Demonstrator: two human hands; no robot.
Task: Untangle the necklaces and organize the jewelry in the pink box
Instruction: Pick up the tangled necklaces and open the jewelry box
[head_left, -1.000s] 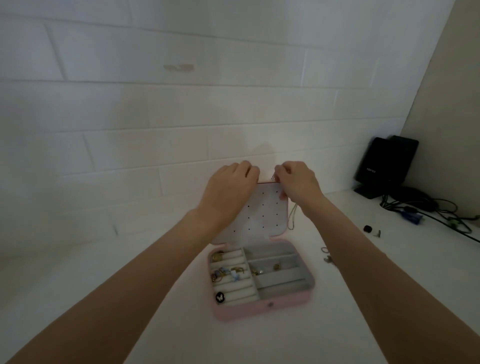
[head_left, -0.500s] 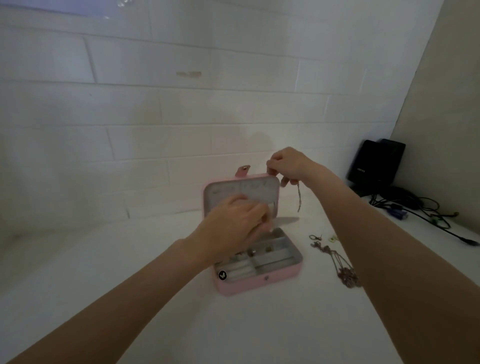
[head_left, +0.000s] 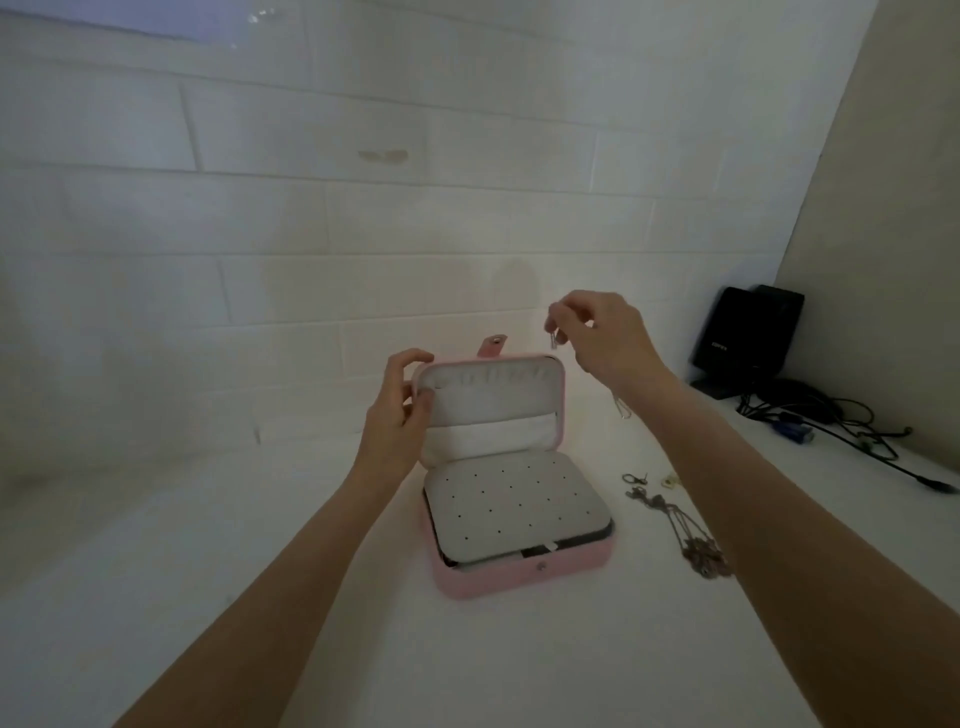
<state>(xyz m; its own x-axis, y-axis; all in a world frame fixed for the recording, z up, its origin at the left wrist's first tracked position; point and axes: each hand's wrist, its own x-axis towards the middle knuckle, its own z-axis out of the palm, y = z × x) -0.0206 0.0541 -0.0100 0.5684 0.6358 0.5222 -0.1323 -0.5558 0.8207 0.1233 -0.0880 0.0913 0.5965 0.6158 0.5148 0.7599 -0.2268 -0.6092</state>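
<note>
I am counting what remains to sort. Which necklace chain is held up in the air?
The thin silver chain pinched by the right hand above the pink box lid; the tangled chains lie on the white table.

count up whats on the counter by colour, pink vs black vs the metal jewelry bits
pink: 1, the jewelry box
black: 2, the speaker and the cable bundle
metal jewelry: 3 groups, the tangled necklaces, small pieces beside them, and the chain pinched in the right hand
total: 6; single chains in the tangle are too fine to count
</note>
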